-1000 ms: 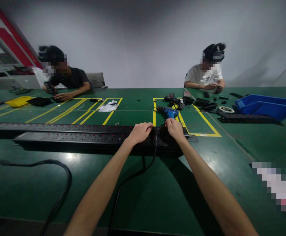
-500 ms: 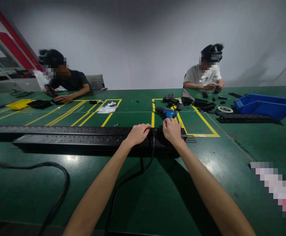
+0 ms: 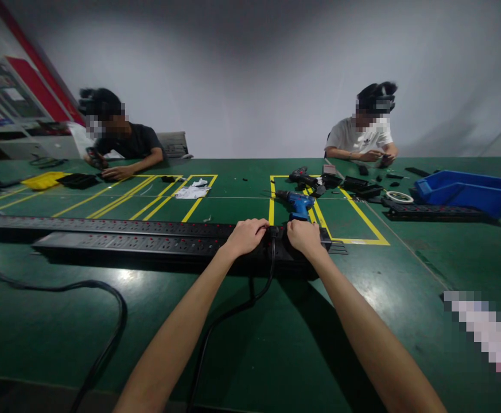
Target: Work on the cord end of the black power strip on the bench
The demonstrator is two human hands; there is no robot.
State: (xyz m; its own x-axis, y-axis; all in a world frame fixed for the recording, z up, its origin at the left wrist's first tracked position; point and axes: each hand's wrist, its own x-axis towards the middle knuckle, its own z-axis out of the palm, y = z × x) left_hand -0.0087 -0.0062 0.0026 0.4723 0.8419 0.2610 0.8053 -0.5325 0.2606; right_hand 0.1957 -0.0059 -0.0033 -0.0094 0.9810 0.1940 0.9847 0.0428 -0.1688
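Two long black power strips lie side by side across the green table, with rows of sockets and small red marks on top. My left hand is closed over the nearer strip toward its right end, thumb and fingertips close to a black plug. On the plug's other side, my right hand grips the strip's right end with curled fingers. From the plug a black cable runs down toward me. My fingertips are partly hidden behind the strips.
A blue cordless drill lies just beyond my right hand, a second drill behind it. Farther right are a blue bin and a tape roll. Two people sit opposite. Another black cable curves at left.
The whole view has shifted slightly, so things appear a little farther right and lower. Both hands stay at the same places on the strip.
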